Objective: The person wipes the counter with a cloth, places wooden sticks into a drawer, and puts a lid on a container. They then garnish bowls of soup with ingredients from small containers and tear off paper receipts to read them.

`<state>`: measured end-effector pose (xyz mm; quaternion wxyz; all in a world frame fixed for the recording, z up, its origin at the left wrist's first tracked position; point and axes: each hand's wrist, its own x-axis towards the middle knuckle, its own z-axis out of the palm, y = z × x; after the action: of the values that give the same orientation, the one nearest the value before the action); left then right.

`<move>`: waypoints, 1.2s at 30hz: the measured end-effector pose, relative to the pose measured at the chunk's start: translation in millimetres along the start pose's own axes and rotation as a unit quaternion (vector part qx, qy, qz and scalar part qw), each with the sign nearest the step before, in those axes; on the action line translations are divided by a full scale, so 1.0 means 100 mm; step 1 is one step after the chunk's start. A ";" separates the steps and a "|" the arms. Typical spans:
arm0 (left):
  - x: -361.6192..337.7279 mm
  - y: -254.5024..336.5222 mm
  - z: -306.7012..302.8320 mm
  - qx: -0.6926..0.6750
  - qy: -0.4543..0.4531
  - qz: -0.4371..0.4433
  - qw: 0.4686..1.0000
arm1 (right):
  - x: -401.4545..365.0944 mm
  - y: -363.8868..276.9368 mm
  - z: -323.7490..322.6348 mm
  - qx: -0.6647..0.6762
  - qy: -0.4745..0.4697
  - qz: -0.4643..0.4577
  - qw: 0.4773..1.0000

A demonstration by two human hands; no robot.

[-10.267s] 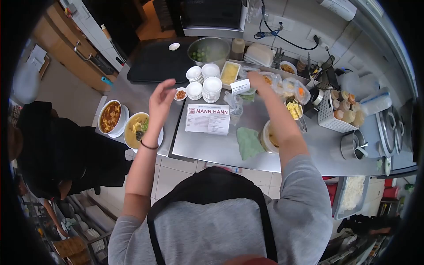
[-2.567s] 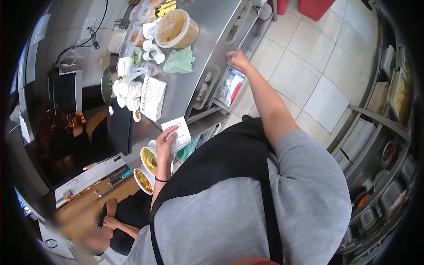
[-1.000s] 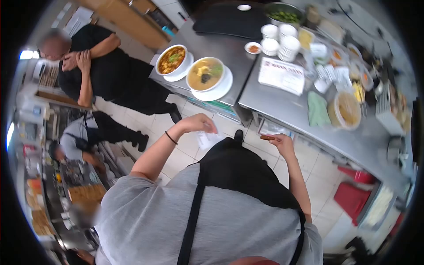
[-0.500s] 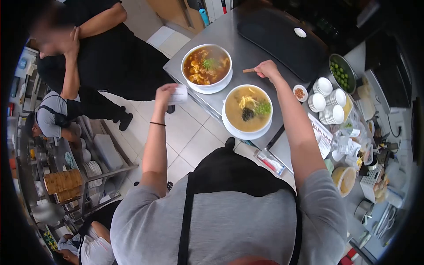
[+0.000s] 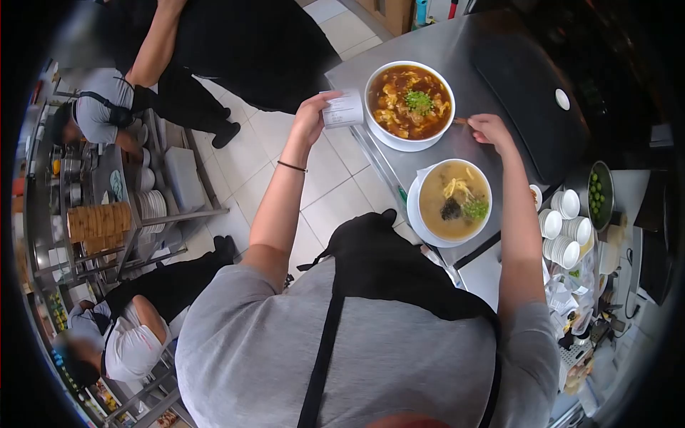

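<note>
My left hand [image 5: 309,120] pinches a printed paper slip [image 5: 345,110] left of a white bowl of reddish-brown soup [image 5: 409,101] topped with chopped green onion. Between the fingers of my right hand [image 5: 494,133] is a short, thin brown stick [image 5: 462,121], its tip close to that bowl's right rim. Nearer to me stands a second white bowl of pale soup [image 5: 454,203], with yellow strips, something dark and shredded, and green onion on top. Each bowl rests on a white plate on the steel table [image 5: 457,44].
A black mat [image 5: 517,82] lies along the table's far right, a small white dish [image 5: 562,99] on it. At right are stacked white cups [image 5: 561,252] and a metal bowl of green limes [image 5: 596,194]. A person in black [image 5: 246,53] stands at the upper left; others work at left.
The view has shifted, so the table and bowls sit farther right. My left hand has brought the slip closer to the brown soup, and the stick in my right hand is nearer its rim.
</note>
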<state>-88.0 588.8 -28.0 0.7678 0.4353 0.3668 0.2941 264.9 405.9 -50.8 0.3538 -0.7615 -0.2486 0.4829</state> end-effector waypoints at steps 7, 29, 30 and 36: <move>0.13 -0.10 -0.02 0.059 0.014 0.004 0.998 | -1.00 1.09 -0.17 -0.168 0.117 -0.052 0.977; 0.49 -0.67 0.07 0.232 -0.021 -0.115 0.966 | -1.95 1.72 0.91 0.321 0.228 0.044 0.918; 0.50 -0.67 0.08 0.236 -0.013 -0.114 0.965 | -1.92 1.72 0.89 0.321 0.230 0.044 0.918; 0.52 -0.74 0.07 0.191 0.012 -0.106 0.976 | -1.78 1.65 0.68 0.280 0.252 0.048 0.925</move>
<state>-44.0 592.7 -106.8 0.6925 0.5292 0.4698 0.1407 135.7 194.4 -99.2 0.5805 -0.7386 0.0307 0.3415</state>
